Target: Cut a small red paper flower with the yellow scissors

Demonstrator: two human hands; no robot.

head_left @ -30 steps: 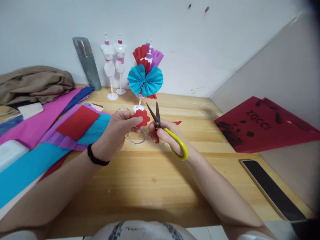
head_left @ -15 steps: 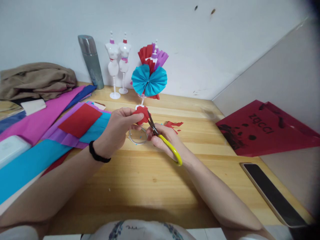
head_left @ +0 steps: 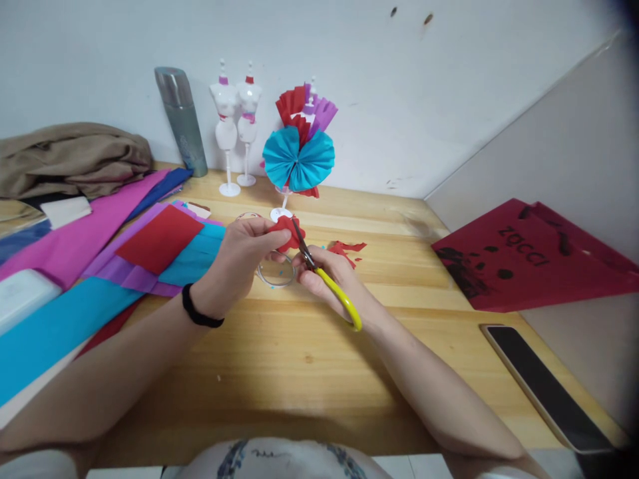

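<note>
My left hand (head_left: 238,256) pinches a small red paper piece (head_left: 288,234) with a wavy edge between thumb and fingers. In my right hand (head_left: 327,276) are scissors (head_left: 339,299) with yellow handles, their dark blades lying against the right part of the red piece. A thin ring-shaped coil (head_left: 276,269) rests on the table below the red piece. Red paper scraps (head_left: 347,251) lie just beyond my right hand. Behind the hands stands a small white mannequin dressed in a blue pleated paper bow (head_left: 298,159) with red and purple fans.
Two bare white mannequins (head_left: 226,133) and a grey-green bottle (head_left: 184,126) stand by the wall. Coloured papers (head_left: 160,239) and a brown cloth (head_left: 74,156) cover the left side. A red bag (head_left: 524,259) and a phone (head_left: 544,386) are at the right.
My left hand and the red piece have shifted slightly right. The scissor blades now overlap the piece's right part instead of standing at its edge.
</note>
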